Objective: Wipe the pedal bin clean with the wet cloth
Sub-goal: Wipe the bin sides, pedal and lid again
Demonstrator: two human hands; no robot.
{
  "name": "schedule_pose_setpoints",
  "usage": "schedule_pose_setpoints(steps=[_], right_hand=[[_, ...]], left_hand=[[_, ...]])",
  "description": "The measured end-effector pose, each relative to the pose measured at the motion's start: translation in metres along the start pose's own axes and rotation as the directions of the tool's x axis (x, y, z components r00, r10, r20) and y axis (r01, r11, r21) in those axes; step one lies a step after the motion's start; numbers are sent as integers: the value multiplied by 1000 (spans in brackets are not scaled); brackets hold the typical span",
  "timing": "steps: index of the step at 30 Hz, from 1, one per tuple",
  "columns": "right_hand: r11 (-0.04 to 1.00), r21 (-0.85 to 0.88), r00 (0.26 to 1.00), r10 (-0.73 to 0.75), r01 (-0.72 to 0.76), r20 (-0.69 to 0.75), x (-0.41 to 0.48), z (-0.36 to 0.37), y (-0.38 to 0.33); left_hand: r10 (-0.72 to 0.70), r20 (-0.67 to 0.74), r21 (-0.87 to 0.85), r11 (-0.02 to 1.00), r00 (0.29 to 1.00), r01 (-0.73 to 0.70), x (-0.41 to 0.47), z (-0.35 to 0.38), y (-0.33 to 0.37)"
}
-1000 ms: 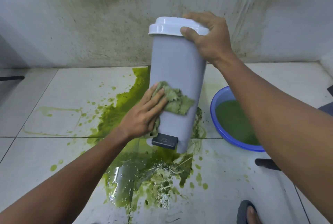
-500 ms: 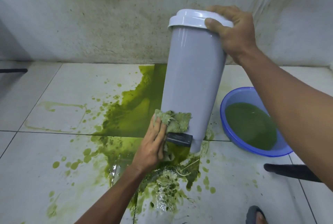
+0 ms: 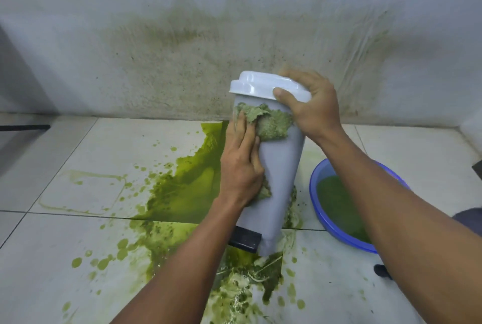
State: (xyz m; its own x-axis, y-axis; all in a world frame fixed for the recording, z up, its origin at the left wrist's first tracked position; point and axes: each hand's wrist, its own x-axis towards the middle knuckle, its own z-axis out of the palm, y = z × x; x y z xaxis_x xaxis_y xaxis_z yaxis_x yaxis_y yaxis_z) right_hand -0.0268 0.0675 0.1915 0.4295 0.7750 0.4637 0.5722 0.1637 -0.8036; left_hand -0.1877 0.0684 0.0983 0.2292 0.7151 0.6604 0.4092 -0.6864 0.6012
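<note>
Pedal bin: tilted, base on the floor near its wall edge, in green spill.
My left hand: fingers straight, pressing wet cloth against bin's upper side.
My right hand: curled round the bin's lid rim.

White tiled floor, broad green liquid spill across its middle with droplets scattered around, frothy puddle nearer, grey pedal bin tilted on its lower edge in the spill, blue basin of green liquid just to its right.
</note>
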Motion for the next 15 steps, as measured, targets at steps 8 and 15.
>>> schedule_pose_setpoints(steps=[8,15], right_hand=[[961,-144,954,-259,237,-154,-112,16,-42],[965,-190,967,-209,181,-145,-203,71,-83]], left_hand=[[-855,-205,-681,474,476,559,26,-79,45],[-671,4,-161,731,742,663,11,-153,42]])
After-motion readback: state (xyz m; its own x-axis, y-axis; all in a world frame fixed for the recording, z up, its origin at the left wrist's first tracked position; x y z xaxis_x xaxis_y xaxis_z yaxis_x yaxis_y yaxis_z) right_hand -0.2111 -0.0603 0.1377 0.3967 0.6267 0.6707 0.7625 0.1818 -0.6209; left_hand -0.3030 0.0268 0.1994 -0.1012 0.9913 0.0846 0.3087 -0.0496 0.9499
